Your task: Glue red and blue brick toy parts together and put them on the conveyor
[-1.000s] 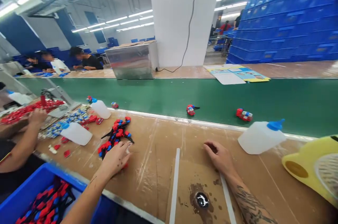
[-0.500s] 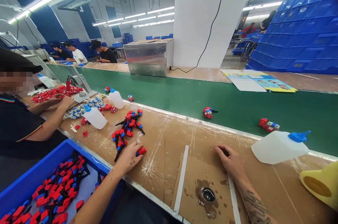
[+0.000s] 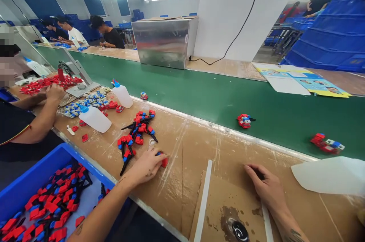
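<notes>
Pieces (image 3: 139, 139) red, blue, black; conveyor (image 3: 196, 91) green; bin (image 3: 85, 163) blue; bottle (image 3: 98, 120) whitish, blue-capped.

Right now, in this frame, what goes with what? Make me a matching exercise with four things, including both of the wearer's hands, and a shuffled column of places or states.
Things
1. left hand
2. right hand
3. bin
4. metal box

Places or states
A. across the green belt, beside the white pillar
B. curled, with no piece visible in it
C. blue, with many red, blue and black pieces inside
D. touching a red-and-blue piece

Right pairs: 1-D, 2-B, 3-C, 4-A
</notes>
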A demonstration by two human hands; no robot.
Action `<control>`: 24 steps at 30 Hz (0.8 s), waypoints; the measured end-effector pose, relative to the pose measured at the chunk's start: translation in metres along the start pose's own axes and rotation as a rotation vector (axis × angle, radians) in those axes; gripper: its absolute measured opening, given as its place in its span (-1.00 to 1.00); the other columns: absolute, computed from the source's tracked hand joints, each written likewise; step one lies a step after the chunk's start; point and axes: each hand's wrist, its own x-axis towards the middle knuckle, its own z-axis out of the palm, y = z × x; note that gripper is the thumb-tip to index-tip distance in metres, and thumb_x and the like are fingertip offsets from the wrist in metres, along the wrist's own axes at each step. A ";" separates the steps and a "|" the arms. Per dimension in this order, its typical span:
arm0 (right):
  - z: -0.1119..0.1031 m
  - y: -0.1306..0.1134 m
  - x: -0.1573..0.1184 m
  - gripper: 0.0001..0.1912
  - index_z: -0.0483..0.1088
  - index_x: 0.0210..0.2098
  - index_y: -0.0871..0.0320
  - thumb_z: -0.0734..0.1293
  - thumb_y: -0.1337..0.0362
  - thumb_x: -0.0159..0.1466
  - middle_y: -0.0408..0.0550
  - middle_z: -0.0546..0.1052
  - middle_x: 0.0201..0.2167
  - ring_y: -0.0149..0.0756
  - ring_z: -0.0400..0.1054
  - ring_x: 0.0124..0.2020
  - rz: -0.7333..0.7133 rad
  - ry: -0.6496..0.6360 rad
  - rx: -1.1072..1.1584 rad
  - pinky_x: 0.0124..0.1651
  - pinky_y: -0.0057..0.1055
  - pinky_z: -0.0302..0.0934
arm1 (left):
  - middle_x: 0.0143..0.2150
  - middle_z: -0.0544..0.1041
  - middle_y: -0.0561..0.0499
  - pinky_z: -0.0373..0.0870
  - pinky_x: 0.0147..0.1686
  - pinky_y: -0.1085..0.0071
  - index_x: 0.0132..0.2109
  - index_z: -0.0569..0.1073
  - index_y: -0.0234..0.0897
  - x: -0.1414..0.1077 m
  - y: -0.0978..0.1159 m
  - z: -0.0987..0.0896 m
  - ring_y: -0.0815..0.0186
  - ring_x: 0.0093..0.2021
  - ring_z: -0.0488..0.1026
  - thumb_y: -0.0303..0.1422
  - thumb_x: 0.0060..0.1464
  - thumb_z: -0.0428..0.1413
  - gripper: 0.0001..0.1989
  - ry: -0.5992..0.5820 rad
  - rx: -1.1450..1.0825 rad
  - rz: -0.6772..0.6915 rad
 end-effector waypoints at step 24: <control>0.308 -0.355 0.199 -0.44 0.14 0.27 0.27 0.25 0.27 0.31 0.27 0.38 0.11 -0.07 0.37 0.06 -0.548 -0.349 -0.278 -0.01 -0.31 0.24 | -0.12 0.55 -0.05 0.41 -0.43 0.40 -0.05 0.46 -0.11 -0.002 -0.019 0.040 0.20 -0.32 0.54 -0.13 0.16 0.10 -0.73 -0.194 0.220 0.027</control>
